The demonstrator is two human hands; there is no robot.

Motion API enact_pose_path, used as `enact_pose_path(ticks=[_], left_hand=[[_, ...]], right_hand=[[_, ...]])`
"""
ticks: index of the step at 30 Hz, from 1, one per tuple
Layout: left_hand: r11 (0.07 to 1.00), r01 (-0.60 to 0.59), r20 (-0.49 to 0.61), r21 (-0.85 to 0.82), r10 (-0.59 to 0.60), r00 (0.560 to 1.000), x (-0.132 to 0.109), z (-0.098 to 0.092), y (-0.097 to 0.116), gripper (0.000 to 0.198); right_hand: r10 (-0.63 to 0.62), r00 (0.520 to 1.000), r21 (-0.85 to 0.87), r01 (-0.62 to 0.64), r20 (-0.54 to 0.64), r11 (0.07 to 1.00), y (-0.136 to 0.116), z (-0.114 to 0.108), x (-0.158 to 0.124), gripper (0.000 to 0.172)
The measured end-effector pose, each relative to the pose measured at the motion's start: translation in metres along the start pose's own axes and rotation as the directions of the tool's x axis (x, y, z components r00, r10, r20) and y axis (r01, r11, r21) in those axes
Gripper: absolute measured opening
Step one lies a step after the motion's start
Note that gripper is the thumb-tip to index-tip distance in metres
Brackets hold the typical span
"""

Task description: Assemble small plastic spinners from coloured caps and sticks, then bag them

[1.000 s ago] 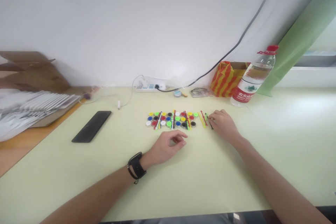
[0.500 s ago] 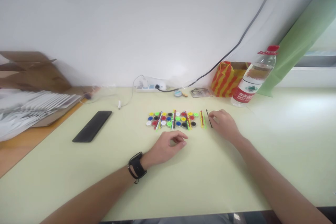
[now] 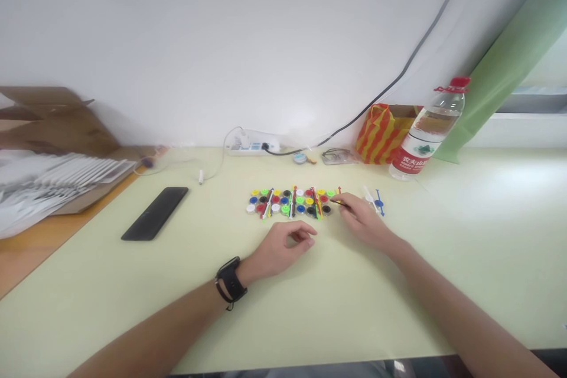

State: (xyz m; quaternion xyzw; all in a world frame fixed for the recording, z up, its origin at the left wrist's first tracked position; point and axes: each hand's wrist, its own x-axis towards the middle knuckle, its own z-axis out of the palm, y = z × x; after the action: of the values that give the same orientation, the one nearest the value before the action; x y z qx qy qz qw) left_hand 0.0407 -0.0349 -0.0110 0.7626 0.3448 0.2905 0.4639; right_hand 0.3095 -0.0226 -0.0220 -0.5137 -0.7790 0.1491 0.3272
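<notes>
A grid of small coloured round caps (image 3: 290, 201) with thin coloured sticks laid between its columns lies on the pale green table (image 3: 310, 307). My right hand (image 3: 363, 221) rests just right of the grid, fingers pinched on a thin black stick (image 3: 340, 203) whose tip points at the rightmost caps. A white stick (image 3: 368, 194) and a blue stick (image 3: 378, 202) lie loose to the right of that hand. My left hand (image 3: 283, 246), with a black watch (image 3: 230, 280) on the wrist, rests on the table below the grid, fingers curled loosely and holding nothing I can see.
A black phone (image 3: 155, 212) lies at the left. At the back stand a power strip (image 3: 254, 143), glasses (image 3: 337, 155), a striped orange bag (image 3: 381, 133) and a water bottle (image 3: 427, 130). Cardboard and papers (image 3: 48, 174) are piled at far left.
My right hand has moved left toward the grid with the black stick, uncovering a white and a blue stick on its right. My left hand has stayed put.
</notes>
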Motion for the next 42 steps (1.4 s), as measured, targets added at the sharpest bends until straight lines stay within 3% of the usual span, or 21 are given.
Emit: enact_pose_path(ticks=[5,10,13,17,23,29,33,38,42], left_hand=[[1.000,-0.001,-0.007,-0.012,0.001,1.000,0.000,0.000,0.000,0.021],[1.000,-0.007,-0.011,-0.018,0.007,1.000,0.000,0.000,0.001,0.022],[0.998,-0.021,-0.029,-0.054,0.019,0.999,0.000,0.001,0.001,0.025],[0.988,-0.019,-0.053,-0.154,0.011,0.999,0.001,0.001,0.002,0.035],[0.937,0.009,0.043,-0.349,0.006,0.999,0.004,-0.001,0.004,0.034],[0.921,0.040,0.046,-0.387,-0.024,0.999,0.006,-0.005,0.005,0.044],[0.897,0.094,0.074,-0.432,-0.068,0.995,0.006,-0.008,0.004,0.040],[0.868,0.116,-0.005,-0.482,-0.135,0.991,0.008,-0.008,-0.001,0.046],[0.862,0.117,-0.051,-0.493,-0.162,0.985,0.008,-0.008,-0.002,0.045]], right_hand=[[-0.044,0.997,-0.124,0.051,0.059,0.991,-0.007,0.005,-0.003,0.030],[-0.012,0.998,-0.143,0.020,0.058,0.990,0.001,0.003,-0.001,0.017],[0.007,0.999,-0.078,-0.004,0.032,0.997,-0.003,0.001,-0.001,0.012],[-0.039,0.999,0.085,0.038,0.013,0.996,-0.026,0.004,-0.005,0.014],[-0.155,0.987,0.223,0.143,0.037,0.964,-0.060,0.017,-0.014,0.015],[-0.106,0.994,0.316,0.092,0.027,0.944,-0.063,0.021,-0.015,0.011],[-0.065,0.996,0.386,0.037,0.060,0.922,-0.067,0.022,-0.015,0.012],[-0.010,1.000,0.505,-0.004,0.025,0.863,-0.071,0.019,-0.014,0.019],[-0.005,0.999,0.461,0.026,-0.047,0.887,-0.069,0.015,-0.012,0.029]])
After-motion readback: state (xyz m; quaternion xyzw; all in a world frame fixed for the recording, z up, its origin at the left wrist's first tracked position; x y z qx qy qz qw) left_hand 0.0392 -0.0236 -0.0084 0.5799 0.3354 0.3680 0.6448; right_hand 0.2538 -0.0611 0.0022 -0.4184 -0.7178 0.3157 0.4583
